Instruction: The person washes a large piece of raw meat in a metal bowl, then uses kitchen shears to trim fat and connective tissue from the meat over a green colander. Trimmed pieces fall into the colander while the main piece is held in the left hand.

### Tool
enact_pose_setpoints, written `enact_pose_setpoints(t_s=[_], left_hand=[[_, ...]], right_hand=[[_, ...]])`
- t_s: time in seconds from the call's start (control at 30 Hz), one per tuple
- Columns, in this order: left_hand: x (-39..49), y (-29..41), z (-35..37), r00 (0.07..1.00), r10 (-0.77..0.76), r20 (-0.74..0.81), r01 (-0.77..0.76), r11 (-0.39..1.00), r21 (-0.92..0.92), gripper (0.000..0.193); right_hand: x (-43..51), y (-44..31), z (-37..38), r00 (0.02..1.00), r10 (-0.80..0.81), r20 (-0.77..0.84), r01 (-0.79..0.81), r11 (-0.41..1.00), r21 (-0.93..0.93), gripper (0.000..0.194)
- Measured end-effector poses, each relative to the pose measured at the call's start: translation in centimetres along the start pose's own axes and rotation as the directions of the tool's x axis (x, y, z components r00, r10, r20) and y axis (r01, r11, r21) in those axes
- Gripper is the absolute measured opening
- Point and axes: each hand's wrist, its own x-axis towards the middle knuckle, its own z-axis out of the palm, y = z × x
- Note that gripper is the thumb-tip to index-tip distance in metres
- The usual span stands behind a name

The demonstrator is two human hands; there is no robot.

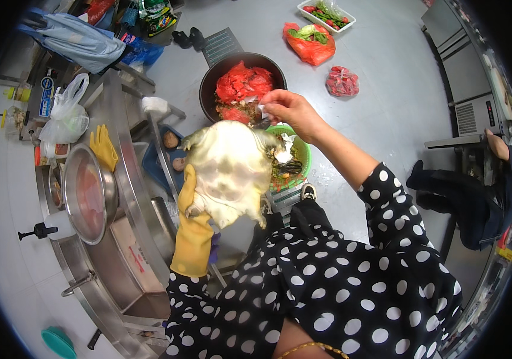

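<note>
My left hand [193, 224], in a yellow rubber glove, holds a soft-shelled turtle [231, 166] by its side and from beneath, its pale underside turned up. My bare right hand [289, 114] pinches a small white scrap [262, 110] just beyond the turtle's far edge. Below that hand are a large dark round bin [204, 89] with red plastic bags [242, 83] and food waste in it, and a green plastic basket [307, 155] with scraps and white paper. The turtle covers part of both.
At left stand a steel sink [117, 251], a steel basin [112, 193] of reddish liquid and a yellow glove [103, 146]. A blue crate [152, 170] is beside the counter. Bagged greens [312, 42], a red bundle [342, 81] and a vegetable tray [327, 18] lie on the floor. Another person [471, 202] is at right.
</note>
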Motion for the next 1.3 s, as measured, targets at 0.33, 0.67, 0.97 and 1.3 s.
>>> enact_pose_setpoints(t_s=[0.33, 0.67, 0.97, 1.3], left_hand=[[1.6, 0.0, -0.8, 0.985, 0.172, 0.001, -0.172, 0.985, 0.017, 0.05], [1.5, -0.3, -0.8, 0.989, 0.138, -0.058, -0.13, 0.983, 0.127, 0.053], [0.9, 0.0, -1.6, 0.971, 0.027, -0.237, 0.038, 0.963, 0.266, 0.051], [1.1, -1.8, -4.3, 0.968, 0.185, -0.168, -0.104, 0.909, 0.404, 0.045]], right_hand=[[-5.6, 5.3, 4.7, 0.928, 0.286, 0.239, -0.324, 0.936, 0.138, 0.031], [-5.9, 4.5, 5.2, 0.97, 0.228, 0.079, -0.21, 0.96, -0.187, 0.033], [-5.9, 6.0, 4.1, 0.98, 0.075, 0.183, -0.05, 0.989, -0.139, 0.038], [-5.7, 8.8, 2.7, 0.971, 0.171, 0.168, -0.142, 0.975, -0.173, 0.031]])
